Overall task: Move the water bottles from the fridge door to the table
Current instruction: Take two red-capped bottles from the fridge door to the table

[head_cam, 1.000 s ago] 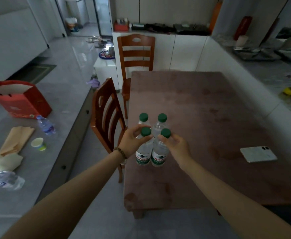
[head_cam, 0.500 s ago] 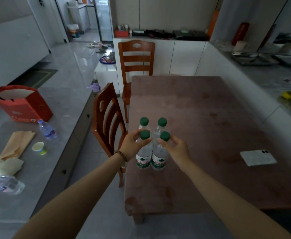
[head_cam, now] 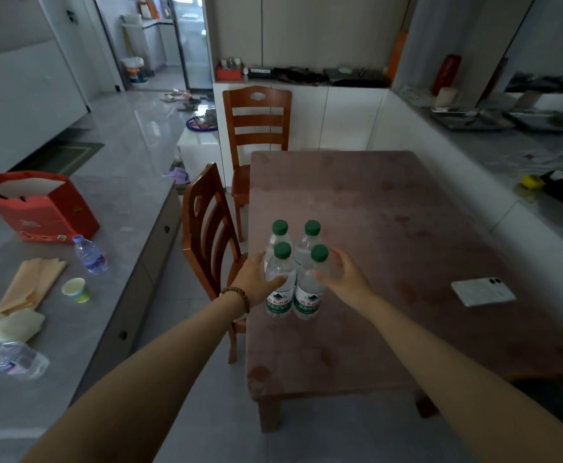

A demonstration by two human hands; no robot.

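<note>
Several clear water bottles with green caps stand upright in a tight cluster near the left edge of the brown table (head_cam: 390,202). The front left bottle (head_cam: 279,289) and the front right bottle (head_cam: 307,295) show green and white labels, and two more bottles (head_cam: 301,242) stand just behind them. My left hand (head_cam: 256,279) wraps the shoulder of the front left bottle, with the thumb across its front. My right hand (head_cam: 343,275) is cupped beside the front right bottle, fingers spread. The fridge is not in view.
A white phone (head_cam: 483,291) lies on the table to the right. Two wooden chairs (head_cam: 206,225) stand at the table's left side and far end. The grey counter (head_cam: 113,312) on the left carries a red bag (head_cam: 39,208), a small bottle (head_cam: 89,253), a cup and cloths.
Both hands have slid down from the caps of the front bottles to their shoulders, and the right hand's fingers have spread. The bottles stay standing on the table.
</note>
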